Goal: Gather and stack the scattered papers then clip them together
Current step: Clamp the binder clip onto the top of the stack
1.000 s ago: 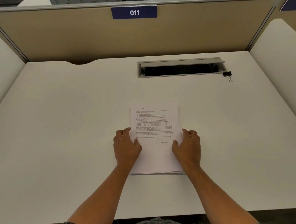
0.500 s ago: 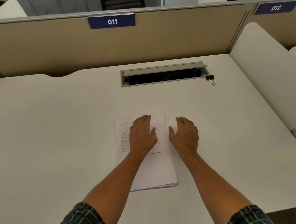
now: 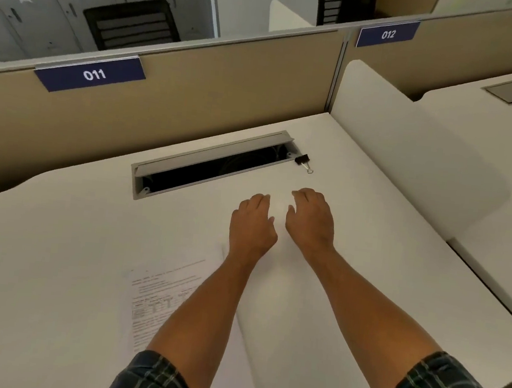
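Paper stack point(image 3: 170, 305) lies flat on the near part of the desk point(image 3: 52, 251), squared up, partly under my left forearm. Both hands are past it, empty: left hand point(image 3: 253, 225) and right hand point(image 3: 310, 221) side by side, fingers loosely bent, gripping nothing. Binder clip point(image 3: 303, 162) sits beyond them, at the right end of the cable slot point(image 3: 213, 165).

Paper stack point(image 3: 158, 303) lies near on the tabletop point(image 3: 52, 251); binder clip point(image 3: 303, 161) sits far right (beside the cable slot point(image 3: 213, 165)); both hands between.
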{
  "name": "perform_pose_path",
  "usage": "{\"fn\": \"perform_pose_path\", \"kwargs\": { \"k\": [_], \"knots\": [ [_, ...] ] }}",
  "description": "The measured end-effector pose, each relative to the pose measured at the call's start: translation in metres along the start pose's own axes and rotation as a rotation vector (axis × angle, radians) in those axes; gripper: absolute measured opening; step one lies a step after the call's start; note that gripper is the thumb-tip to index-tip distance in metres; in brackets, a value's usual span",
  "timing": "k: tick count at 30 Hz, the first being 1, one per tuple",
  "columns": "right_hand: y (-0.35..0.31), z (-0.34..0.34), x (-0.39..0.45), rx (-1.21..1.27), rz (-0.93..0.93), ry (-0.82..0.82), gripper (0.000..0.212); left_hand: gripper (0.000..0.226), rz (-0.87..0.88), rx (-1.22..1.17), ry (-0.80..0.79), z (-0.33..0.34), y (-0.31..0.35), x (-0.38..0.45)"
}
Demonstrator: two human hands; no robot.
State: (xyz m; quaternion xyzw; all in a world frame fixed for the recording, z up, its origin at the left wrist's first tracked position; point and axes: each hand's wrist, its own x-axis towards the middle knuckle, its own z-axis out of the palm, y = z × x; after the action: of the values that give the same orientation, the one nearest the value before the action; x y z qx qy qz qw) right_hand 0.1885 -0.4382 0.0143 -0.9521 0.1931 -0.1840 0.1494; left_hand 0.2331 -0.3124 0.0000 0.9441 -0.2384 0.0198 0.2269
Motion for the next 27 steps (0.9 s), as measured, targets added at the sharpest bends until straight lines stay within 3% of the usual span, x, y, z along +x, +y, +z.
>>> {"fn": "perform_pose_path", "kwargs": {
  "k": [10, 18, 23, 27],
  "knots": [
    [0.062, 0.027, 0.083, -0.043, 0.019, -0.172, 0.047, 0.065, 0.105, 0.000, -0.048, 0.047, 0.045, 0.099],
    [0.086, 0.054, 0.120, -0.137, -0.023, -0.451, 0.084, 0.091, 0.098, 0.090, -0.179, 0.077, 0.046, 0.156],
    [0.091, 0.061, 0.137, -0.123, -0.012, -0.556, 0.079, 0.092, 0.051, 0.070, -0.221, 0.085, 0.044, 0.177],
    [0.091, 0.063, 0.137, -0.024, -0.020, -0.475, 0.060, 0.080, 0.005, -0.050, -0.219, 0.085, 0.044, 0.183]
  ]
}}
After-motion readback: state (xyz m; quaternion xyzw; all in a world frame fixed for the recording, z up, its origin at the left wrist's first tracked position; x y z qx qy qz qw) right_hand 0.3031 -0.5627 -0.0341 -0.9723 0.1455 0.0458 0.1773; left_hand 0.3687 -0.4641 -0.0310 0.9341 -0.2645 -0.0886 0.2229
